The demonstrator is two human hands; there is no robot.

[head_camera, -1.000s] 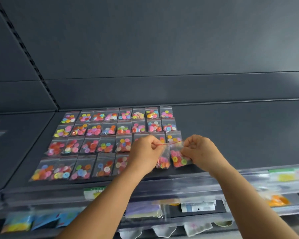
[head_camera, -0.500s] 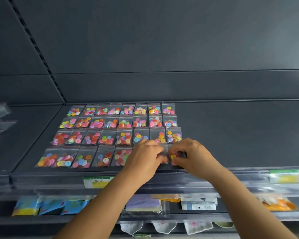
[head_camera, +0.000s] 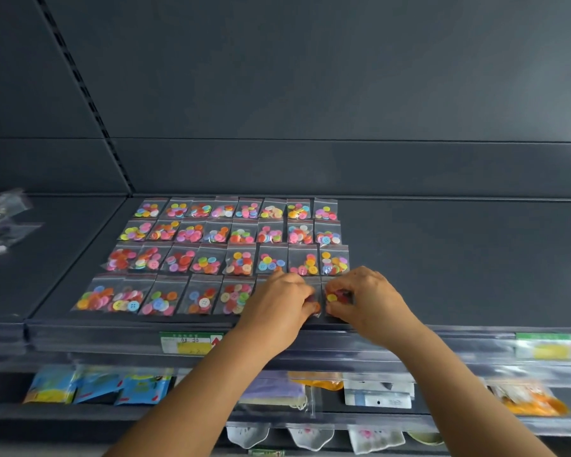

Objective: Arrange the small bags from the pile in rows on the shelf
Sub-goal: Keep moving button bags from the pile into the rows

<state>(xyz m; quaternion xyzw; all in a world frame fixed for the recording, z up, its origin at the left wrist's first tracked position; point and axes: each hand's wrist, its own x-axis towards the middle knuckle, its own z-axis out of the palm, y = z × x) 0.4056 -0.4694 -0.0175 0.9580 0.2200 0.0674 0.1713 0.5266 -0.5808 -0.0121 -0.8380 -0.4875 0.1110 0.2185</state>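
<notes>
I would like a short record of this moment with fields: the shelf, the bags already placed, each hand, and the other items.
shelf: dark grey metal shelf
placed bags: small clear plastic bags of coloured buttons, three full rows of eight, front row partly filled
left hand: left hand on a front-row bag, which it mostly hides
right hand: right hand pinches a clear button bag at the row's end
other: blurred pile of clear bags at far left

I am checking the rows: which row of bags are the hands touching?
The front row, nearest the shelf edge. Both the left hand and right hand rest on its right end; the other three rows lie untouched.
</notes>
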